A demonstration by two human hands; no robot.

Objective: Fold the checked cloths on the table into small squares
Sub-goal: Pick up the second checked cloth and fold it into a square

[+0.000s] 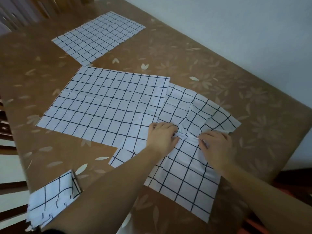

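I observe four checked cloths on the table, which carries a brown flowered cover. The nearest cloth lies at the right, its long axis running from the near table edge away toward the wall; its near half is flat, its far half rumpled and bunched at the middle. Both hands sit at that bunch. The left hand has its fingers curled into the gathered fabric and grips it. The right hand pinches a ridge of the same cloth between thumb and fingertips, just beside the left. I judge the hands are placed at the cloth's middle to gather or pull it toward a fold line, the first fold not yet set.

The middle cloth lies flat, just left of the hands, its right edge overlapping the worked cloth; its long axis runs left to right. The far cloth lies flat, apart from the others, toward the far left corner. A folded cloth sits at the near left edge of the table, partly hidden by the left forearm, already a small packet; I take it as finished. Two cloths remain untouched.
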